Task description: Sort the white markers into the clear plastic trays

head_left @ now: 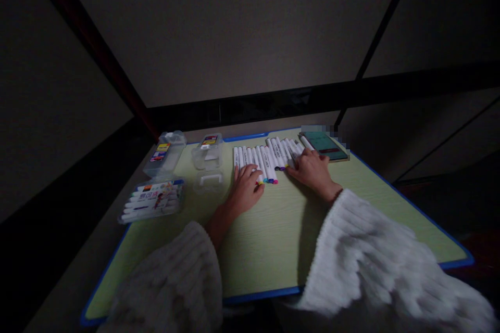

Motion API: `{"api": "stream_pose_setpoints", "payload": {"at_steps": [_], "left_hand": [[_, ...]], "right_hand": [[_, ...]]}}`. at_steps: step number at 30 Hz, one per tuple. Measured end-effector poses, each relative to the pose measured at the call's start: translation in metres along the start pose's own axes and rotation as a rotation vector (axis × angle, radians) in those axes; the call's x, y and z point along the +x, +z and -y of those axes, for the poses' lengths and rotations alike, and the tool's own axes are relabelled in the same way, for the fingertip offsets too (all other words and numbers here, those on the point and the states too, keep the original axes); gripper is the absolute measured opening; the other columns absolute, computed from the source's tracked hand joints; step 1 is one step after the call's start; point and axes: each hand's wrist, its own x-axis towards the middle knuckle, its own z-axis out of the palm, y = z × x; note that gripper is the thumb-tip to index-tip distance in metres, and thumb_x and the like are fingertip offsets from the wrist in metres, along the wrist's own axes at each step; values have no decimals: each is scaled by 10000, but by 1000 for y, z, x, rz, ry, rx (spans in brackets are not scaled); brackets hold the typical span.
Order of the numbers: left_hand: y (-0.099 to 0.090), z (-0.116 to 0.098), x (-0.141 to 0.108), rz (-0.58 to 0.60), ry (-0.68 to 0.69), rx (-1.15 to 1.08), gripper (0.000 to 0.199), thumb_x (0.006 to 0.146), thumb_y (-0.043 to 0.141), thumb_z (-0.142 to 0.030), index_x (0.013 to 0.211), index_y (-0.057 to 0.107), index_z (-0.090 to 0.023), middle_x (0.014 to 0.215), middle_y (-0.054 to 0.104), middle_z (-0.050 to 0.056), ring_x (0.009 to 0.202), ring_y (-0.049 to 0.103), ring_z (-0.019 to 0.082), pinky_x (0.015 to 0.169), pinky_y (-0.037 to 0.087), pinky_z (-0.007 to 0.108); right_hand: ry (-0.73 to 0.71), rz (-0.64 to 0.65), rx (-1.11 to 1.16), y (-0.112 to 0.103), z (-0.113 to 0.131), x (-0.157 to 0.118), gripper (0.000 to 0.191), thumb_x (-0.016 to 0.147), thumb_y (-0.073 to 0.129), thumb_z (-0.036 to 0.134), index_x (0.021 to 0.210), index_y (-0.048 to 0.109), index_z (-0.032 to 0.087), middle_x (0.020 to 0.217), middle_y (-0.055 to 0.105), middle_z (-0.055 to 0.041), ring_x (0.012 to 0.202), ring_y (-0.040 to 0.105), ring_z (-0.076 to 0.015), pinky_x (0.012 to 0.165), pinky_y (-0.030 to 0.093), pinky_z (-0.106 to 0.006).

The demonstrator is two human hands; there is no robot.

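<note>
White markers with coloured ends lie side by side on the table in two groups, a left row [269, 164] and a right row [278, 152] set slightly farther back. My left hand [247, 187] rests over the near ends of the left row, its fingers spread. Over the right row lies my right hand [313, 170], thumb and fingers apart and touching the markers there. It partly covers several of them. One marker [307, 142] slants beyond its fingertips, close to the phone-like device.
A greenish-screened device [324, 145] lies at the back right. On the left are a clear plastic case [166, 153], a smaller clear case [208, 152], a clear lid-like piece [209, 181] and a filled marker pack [154, 200]. Blue edging borders the pale table [269, 250]; a wall stands behind.
</note>
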Motion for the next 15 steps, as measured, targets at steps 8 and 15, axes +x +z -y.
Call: {"api": "stream_pose_setpoints", "payload": {"at_steps": [8,15], "left_hand": [[1,0,0,6,-8,2,278,764,502,-223,1042,520,-206,1180,496,66,1162,404,203,1062,171,452],[3,2,0,-3,6,8,276,764,500,-221,1038,522,-194,1176,498,67,1154,409,208,1056,178,460]], "right_hand": [[61,-14,31,-8,1,1,282,746,490,366,690,628,127,890,569,-178,846,507,-307,667,375,-442],[133,-69,32,-15,-7,6,246,764,458,332,728,595,131,840,620,-132,745,555,-254,704,339,-412]]}}
